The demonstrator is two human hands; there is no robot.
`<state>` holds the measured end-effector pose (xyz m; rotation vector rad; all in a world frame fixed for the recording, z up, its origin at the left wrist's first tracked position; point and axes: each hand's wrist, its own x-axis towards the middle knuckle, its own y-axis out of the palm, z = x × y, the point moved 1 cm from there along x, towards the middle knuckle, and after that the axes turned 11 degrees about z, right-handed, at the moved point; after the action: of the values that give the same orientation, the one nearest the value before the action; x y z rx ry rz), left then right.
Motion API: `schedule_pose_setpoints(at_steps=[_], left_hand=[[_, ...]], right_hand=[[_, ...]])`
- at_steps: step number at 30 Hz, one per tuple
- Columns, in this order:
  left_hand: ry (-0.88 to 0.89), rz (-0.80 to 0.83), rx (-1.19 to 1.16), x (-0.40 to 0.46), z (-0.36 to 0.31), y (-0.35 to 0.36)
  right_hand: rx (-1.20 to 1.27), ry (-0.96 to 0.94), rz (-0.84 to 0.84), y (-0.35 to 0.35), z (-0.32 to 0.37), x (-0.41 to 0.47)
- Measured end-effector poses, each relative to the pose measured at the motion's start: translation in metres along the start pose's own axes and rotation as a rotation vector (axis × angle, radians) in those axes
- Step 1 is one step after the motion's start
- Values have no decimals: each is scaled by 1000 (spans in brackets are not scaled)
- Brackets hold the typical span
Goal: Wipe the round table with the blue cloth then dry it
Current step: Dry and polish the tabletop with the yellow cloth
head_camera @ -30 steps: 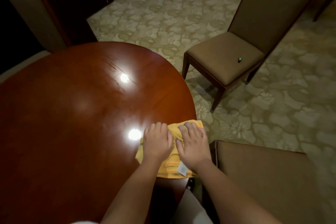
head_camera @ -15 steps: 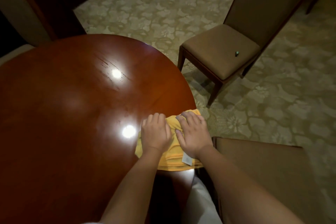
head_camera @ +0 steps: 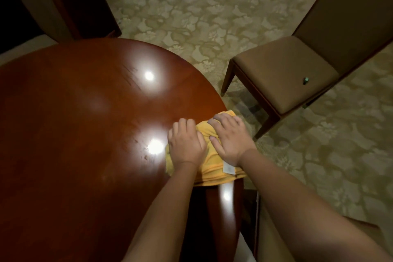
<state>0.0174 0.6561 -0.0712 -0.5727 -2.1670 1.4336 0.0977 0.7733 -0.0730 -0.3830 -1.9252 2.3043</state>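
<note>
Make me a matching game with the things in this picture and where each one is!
Things:
1. folded yellow cloth
2. small dark object
3. white tag
4. brown padded chair

Places:
A. on the chair seat
B. on the patterned carpet
C. under both hands, at the table's edge
D. on the cloth's near edge

Pairs: 1-C, 2-A, 3-D, 4-B

Dim; lamp glare on table (head_camera: 63, 134).
</note>
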Motion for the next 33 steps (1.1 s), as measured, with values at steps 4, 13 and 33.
schedule_pose_setpoints(at_steps=[4, 13, 33], left_hand=[[-78, -31, 20, 37, -2, 5], [-26, -1, 18, 38, 2, 0], [149, -16, 70, -18, 30, -16]], right_hand=[[-17, -76, -27, -9, -18, 45], [-3, -23, -32, -11, -11, 43], [-12, -19, -56, 4, 33, -7]])
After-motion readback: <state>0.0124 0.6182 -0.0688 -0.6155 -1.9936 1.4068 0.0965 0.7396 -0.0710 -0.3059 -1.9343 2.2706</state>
